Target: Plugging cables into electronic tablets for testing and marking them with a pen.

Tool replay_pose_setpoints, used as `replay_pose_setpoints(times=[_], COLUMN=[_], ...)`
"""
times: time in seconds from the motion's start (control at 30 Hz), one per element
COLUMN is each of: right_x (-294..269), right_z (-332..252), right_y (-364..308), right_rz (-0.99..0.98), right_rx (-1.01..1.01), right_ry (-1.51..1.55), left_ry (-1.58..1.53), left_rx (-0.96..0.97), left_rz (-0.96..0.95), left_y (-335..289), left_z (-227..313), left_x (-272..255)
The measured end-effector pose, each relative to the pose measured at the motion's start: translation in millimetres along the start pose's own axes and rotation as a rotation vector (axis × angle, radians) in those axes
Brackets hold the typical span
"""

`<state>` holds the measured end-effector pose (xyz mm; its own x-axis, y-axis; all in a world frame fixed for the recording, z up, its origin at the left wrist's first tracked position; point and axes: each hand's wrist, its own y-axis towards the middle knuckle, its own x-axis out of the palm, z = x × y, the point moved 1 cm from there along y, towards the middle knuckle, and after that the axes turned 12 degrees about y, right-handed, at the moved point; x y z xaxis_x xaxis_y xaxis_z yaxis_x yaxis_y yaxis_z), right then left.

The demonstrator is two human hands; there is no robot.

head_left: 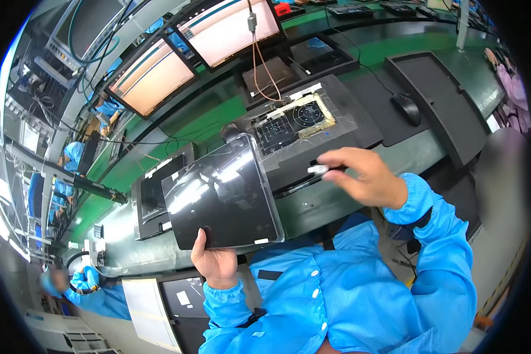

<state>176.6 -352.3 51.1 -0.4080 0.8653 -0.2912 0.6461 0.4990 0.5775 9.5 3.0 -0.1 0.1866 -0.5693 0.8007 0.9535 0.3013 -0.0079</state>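
Note:
My left hand [217, 264] grips the lower edge of a glossy black flat panel [221, 203], its thumb on the front face. The panel looks like a tablet screen, with clear film reaching past its edges and a small white tab at the lower corner. It is tilted up over the bench's near edge. To the right, my right hand [369, 177] pinches a small white piece [317, 170] between thumb and fingers; its exact kind is too small to tell. Just beyond that hand, a black test board [277, 127] with a circle pattern sits on a taped dark pad.
Two lit monitors [153, 74] stand at the back left, with a cable [256, 59] hanging before one. At right are a black mouse [406, 109] and a black foam tray [436, 97]. Another dark panel in a tray [153, 197] lies left. A co-worker [85, 286] sits far left.

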Motion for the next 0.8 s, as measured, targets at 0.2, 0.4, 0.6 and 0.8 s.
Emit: replay_pose_setpoints(times=[0.2, 0.4, 0.6, 0.8], right_x=[35.6, 41.6, 38.1, 29.7], right_z=[-11.3, -9.7, -8.6, -3.7], right_y=[16.8, 19.8, 16.8, 16.6], right_rz=[-0.006, -0.011, -0.063, -0.157], right_rx=[-0.189, -0.188, -0.179, -0.212], right_ry=[-0.046, -0.049, -0.087, -0.089], left_ry=[0.027, 0.018, 0.065, 0.155], left_rx=[-0.020, -0.036, -0.029, -0.071], left_rz=[-0.003, -0.004, 0.049, 0.053], left_y=[-0.3, -2.2, -2.2, 0.0], left_z=[-9.3, -10.4, -14.5, -15.9], left_x=[5.7, 9.3, 13.0, 10.6])
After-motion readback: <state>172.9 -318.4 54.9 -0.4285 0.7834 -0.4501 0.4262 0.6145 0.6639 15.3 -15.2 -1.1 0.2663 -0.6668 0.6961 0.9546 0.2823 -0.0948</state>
